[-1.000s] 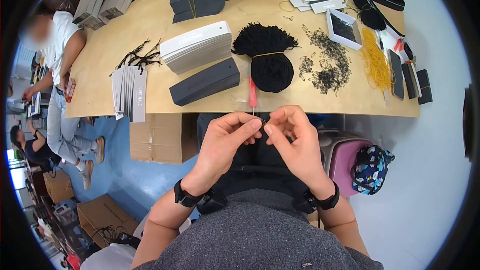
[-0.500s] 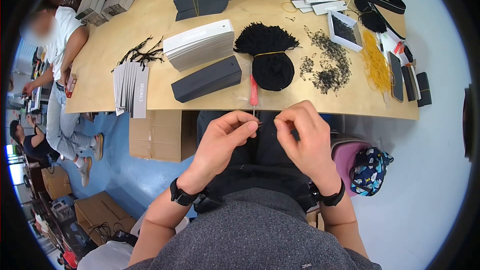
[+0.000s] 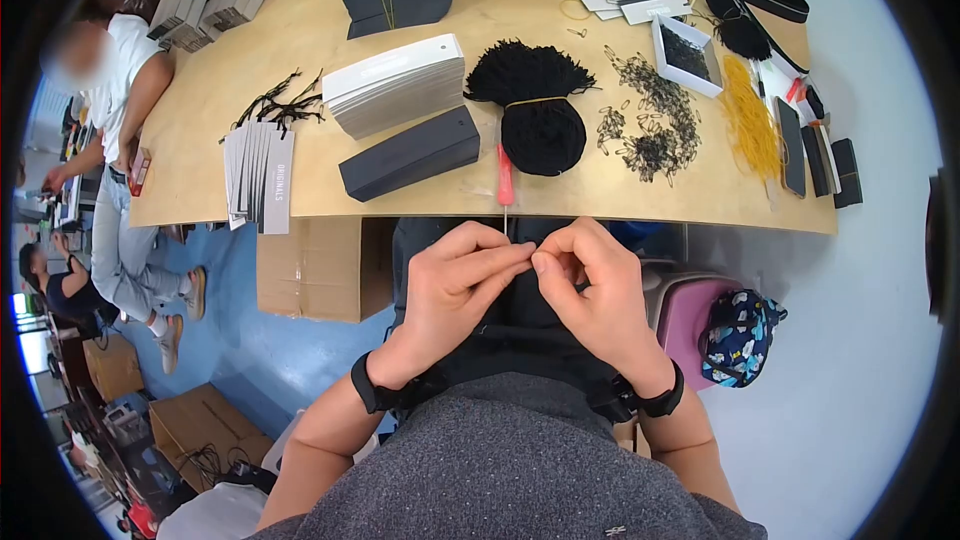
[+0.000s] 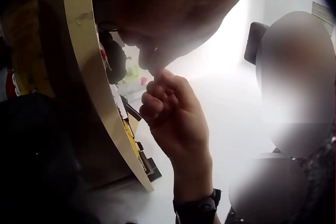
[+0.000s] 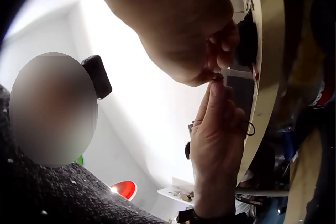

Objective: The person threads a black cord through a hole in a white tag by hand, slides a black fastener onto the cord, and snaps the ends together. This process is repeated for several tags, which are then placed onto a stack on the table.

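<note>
On the table (image 3: 600, 202), the pins (image 3: 665, 145) lay at three o'clock from the cord bundle (image 3: 543, 135), the card stack (image 3: 395, 88) at nine.

Both bare forearms, left (image 3: 322, 450) and right (image 3: 692, 450), rise from the bottom of the head view and angle inward. The left hand (image 3: 452, 285) and right hand (image 3: 598, 290) meet fingertip to fingertip near the centre. The left fingers reach rightward, thumb pressed beneath them; the right forefinger bends down to its thumb, pinching.
</note>
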The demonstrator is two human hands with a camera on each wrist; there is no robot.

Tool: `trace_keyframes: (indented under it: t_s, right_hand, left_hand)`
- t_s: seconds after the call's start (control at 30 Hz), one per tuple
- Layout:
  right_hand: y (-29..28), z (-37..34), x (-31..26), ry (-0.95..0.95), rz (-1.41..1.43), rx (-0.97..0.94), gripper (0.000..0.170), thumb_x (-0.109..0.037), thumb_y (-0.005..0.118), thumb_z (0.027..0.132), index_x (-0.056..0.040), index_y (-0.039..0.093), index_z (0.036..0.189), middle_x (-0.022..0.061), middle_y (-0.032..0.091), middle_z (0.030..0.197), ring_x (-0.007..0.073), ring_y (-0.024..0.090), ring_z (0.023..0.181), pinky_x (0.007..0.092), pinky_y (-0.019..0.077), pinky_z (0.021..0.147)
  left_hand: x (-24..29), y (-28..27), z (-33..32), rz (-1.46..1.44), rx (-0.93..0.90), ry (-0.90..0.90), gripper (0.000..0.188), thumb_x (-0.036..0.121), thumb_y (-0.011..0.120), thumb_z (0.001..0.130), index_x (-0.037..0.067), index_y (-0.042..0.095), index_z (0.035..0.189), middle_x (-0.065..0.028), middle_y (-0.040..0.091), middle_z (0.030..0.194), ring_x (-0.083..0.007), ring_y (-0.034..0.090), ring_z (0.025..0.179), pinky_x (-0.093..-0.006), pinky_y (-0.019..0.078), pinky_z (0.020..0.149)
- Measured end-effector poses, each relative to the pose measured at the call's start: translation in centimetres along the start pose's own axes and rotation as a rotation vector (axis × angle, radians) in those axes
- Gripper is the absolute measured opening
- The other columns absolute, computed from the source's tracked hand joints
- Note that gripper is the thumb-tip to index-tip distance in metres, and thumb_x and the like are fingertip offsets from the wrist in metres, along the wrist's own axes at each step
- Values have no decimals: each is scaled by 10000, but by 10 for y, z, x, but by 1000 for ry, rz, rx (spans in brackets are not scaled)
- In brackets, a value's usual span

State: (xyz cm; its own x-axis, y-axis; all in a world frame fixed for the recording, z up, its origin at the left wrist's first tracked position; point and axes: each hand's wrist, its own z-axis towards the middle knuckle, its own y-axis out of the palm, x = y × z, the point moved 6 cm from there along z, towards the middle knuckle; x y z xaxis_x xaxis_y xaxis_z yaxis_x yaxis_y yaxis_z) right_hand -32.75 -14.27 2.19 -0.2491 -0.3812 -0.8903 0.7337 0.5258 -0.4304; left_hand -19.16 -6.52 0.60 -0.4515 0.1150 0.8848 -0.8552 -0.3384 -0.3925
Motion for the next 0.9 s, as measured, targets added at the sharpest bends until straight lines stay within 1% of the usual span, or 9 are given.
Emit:
trace_keyframes:
  t_s: [0.07, 0.2, 0.33, 0.5, 0.63, 0.7, 0.73, 0.8, 0.9]
  right_hand:
    - [-2, -1, 0, 31, 40, -17, 90, -36, 692, 868, -12, 611, 901, 65, 566, 769, 120, 566, 611, 275, 452, 554]
    - [-15, 2, 0, 20, 58, 22, 74, -21, 679, 876, -8, 612, 903, 51, 557, 777, 94, 531, 608, 247, 434, 556]
    - [-21, 7, 2, -22, -3, 16, 72, -10, 676, 875, -12, 609, 903, 53, 558, 781, 112, 538, 616, 262, 437, 563]
    - [-17, 4, -7, -188, -101, 5, 101, -13, 690, 841, -28, 604, 893, 83, 559, 784, 210, 576, 634, 317, 465, 572]
    - [-7, 0, -14, -303, -211, 4, 132, -24, 704, 802, -46, 595, 872, 93, 554, 781, 288, 586, 659, 370, 476, 576]
    - [-6, -1, -16, -286, -223, 18, 123, -31, 704, 813, -45, 598, 873, 89, 555, 775, 265, 591, 644, 355, 476, 572]
    - [-8, -2, -17, -286, -226, 21, 123, -31, 704, 813, -45, 598, 873, 89, 555, 775, 265, 591, 644, 355, 476, 572]
    - [-10, -3, -8, -99, -116, -16, 113, -45, 707, 839, -36, 607, 890, 85, 560, 771, 208, 599, 623, 327, 474, 564]
    - [-9, -4, 2, 29, -3, -64, 121, -68, 718, 865, -22, 619, 917, 70, 559, 773, 150, 575, 597, 289, 463, 557]
  left_hand:
    - [0, -1, 0, -11, -2, 0, 133, -4, 722, 860, -18, 742, 990, -47, 675, 923, -106, 608, 847, -251, 487, 749]
    - [-31, 1, -2, -620, 68, -395, 82, 8, 698, 899, -26, 707, 973, -23, 668, 922, -89, 586, 832, -233, 466, 745]
    - [-40, 3, -11, -738, -238, -637, 170, 142, 679, 944, -18, 686, 1004, -21, 620, 866, -39, 464, 706, -196, 351, 603]
    - [-28, 19, -16, -1662, -379, -761, 234, 126, 634, 976, -37, 657, 1142, -24, 614, 859, -33, 336, 617, -200, 272, 540]
    - [-20, 31, -10, -1591, -219, -782, 235, 105, 668, 954, -39, 682, 1139, -23, 622, 877, -54, 433, 644, -205, 348, 569]
    - [-20, 17, 4, -796, -32, -445, 201, 59, 725, 893, 8, 733, 1087, -22, 629, 878, -94, 535, 695, -228, 426, 610]
    - [-23, 17, 4, -798, -35, -443, 201, 59, 725, 893, 8, 733, 1087, -22, 629, 878, -94, 535, 695, -228, 426, 610]
    - [-10, 5, 9, -201, -49, -18, 180, -7, 764, 818, 36, 768, 993, -40, 644, 943, -87, 523, 692, -219, 399, 583]
    - [3, 1, 6, -18, -33, 84, 183, -10, 778, 792, 67, 776, 958, -49, 633, 995, -88, 562, 736, -231, 433, 597]
